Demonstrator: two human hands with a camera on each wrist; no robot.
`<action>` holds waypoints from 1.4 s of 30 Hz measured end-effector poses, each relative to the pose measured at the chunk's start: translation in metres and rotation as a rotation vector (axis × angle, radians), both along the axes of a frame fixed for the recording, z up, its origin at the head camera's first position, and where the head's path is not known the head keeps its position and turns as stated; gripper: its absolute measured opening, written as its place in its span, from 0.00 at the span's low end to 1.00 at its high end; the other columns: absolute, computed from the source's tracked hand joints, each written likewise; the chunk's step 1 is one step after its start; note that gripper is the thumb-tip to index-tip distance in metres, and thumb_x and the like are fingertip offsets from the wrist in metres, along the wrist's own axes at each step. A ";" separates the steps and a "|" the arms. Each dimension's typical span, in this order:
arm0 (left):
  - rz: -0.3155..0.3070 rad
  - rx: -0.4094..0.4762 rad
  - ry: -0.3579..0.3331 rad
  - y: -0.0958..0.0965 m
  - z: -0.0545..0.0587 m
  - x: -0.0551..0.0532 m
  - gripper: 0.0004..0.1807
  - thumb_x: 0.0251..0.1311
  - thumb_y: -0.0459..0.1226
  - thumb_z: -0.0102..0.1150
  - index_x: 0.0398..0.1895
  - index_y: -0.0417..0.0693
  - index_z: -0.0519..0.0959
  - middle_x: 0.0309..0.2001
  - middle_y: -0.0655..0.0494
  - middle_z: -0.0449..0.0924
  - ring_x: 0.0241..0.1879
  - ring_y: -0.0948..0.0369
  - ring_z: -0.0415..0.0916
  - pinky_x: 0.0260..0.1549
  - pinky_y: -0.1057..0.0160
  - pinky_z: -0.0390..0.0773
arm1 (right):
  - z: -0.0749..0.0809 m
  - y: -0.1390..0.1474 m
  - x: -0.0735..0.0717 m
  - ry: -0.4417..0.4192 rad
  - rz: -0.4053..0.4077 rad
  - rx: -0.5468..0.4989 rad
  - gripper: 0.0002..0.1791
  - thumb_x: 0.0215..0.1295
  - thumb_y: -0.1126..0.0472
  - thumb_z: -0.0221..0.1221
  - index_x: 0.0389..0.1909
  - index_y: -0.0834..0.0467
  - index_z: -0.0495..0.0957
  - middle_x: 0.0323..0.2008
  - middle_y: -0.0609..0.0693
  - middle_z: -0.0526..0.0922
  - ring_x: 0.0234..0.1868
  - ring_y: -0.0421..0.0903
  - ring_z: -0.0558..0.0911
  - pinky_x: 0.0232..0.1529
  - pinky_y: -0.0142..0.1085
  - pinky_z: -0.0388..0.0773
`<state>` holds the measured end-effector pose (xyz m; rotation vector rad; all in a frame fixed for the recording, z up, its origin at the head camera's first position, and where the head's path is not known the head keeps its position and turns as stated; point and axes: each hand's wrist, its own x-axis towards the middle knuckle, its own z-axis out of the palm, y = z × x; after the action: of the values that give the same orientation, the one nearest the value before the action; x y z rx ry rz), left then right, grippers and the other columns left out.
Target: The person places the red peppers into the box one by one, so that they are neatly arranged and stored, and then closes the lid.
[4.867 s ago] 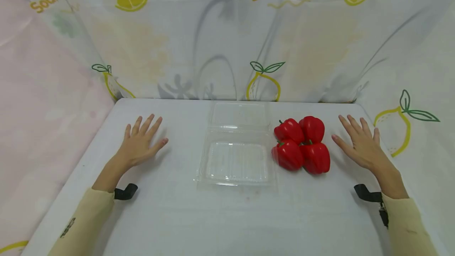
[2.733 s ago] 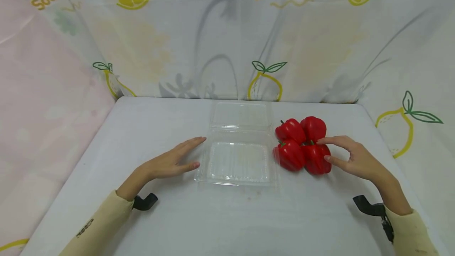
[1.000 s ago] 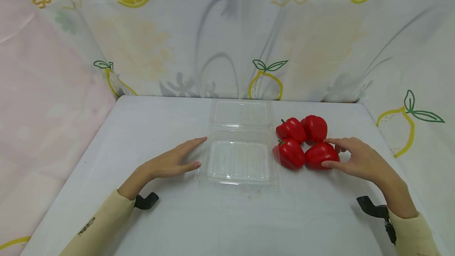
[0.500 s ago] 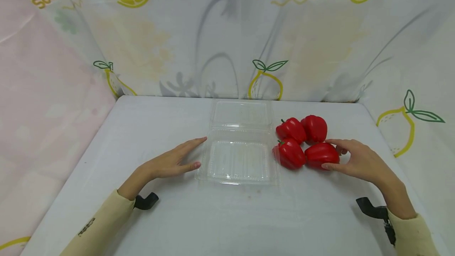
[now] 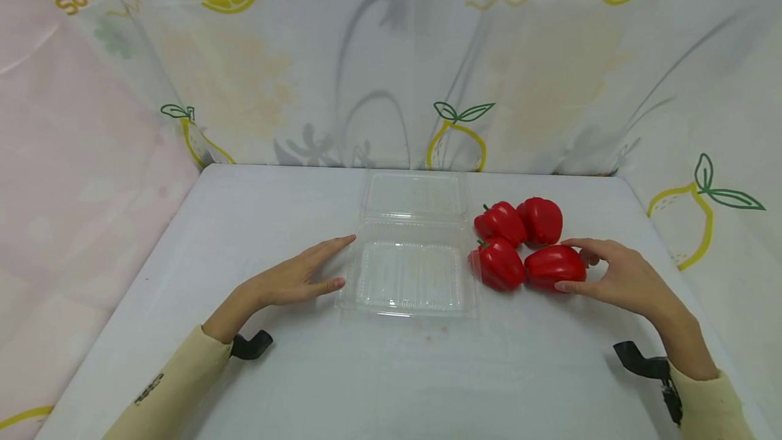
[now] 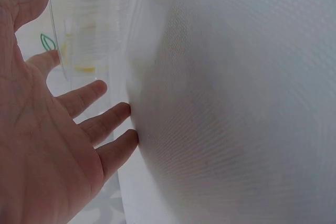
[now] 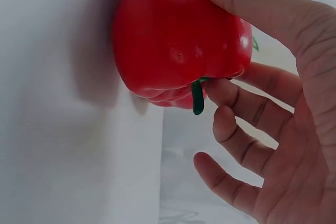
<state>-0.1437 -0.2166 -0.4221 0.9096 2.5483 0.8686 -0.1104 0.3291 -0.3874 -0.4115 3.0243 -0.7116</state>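
My right hand (image 5: pixel 623 280) grips the near right red bell pepper (image 5: pixel 552 268) between thumb and fingers; this pepper lies on its side. In the right wrist view its green stem (image 7: pixel 197 97) points toward the curled fingers, and the thumb (image 7: pixel 252 3) lies on its side. Three more red bell peppers (image 5: pixel 499 265) sit close beside it to the left and behind. Left of them a clear plastic clamshell box (image 5: pixel 409 277) stands with its lid (image 5: pixel 415 195) laid back. My left hand (image 5: pixel 287 282) is at the box's left edge, fingers extended, holding nothing.
Everything stands on a white table (image 5: pixel 391 379). Behind it hangs a white cloth (image 5: pixel 379 53) printed with lemons, and a pinkish cloth (image 5: pixel 73 175) covers the left side. Black camera mounts (image 5: pixel 638 360) stick out at both wrists.
Both hands have come inward from the table's sides, the left to the box. My right hand has taken hold of the near right pepper and turned it onto its side, shifting it slightly right.
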 end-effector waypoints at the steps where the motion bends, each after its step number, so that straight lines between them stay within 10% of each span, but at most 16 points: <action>1: 0.000 0.000 0.000 0.000 0.000 0.000 0.41 0.68 0.58 0.52 0.79 0.68 0.46 0.76 0.65 0.48 0.75 0.58 0.47 0.69 0.46 0.54 | 0.001 0.000 0.001 0.008 -0.002 -0.003 0.41 0.45 0.45 0.77 0.60 0.58 0.76 0.42 0.56 0.80 0.43 0.55 0.75 0.28 0.38 0.75; 24: 0.004 0.002 0.018 -0.001 0.000 -0.001 0.42 0.67 0.59 0.53 0.79 0.69 0.46 0.76 0.65 0.49 0.74 0.58 0.48 0.69 0.46 0.56 | 0.026 -0.029 -0.001 0.328 0.054 -0.143 0.41 0.34 0.58 0.83 0.56 0.55 0.79 0.33 0.41 0.80 0.36 0.38 0.74 0.30 0.24 0.72; 42: 0.006 0.002 0.026 0.000 0.000 -0.003 0.42 0.65 0.60 0.55 0.78 0.70 0.48 0.75 0.64 0.51 0.74 0.58 0.50 0.68 0.46 0.57 | 0.034 -0.063 -0.006 0.354 0.116 -0.231 0.41 0.35 0.61 0.82 0.58 0.54 0.79 0.38 0.41 0.82 0.34 0.39 0.76 0.35 0.20 0.72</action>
<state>-0.1463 -0.2170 -0.4220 0.9198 2.5738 0.8667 -0.1166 0.2665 -0.3530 -0.7902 3.2073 -1.0892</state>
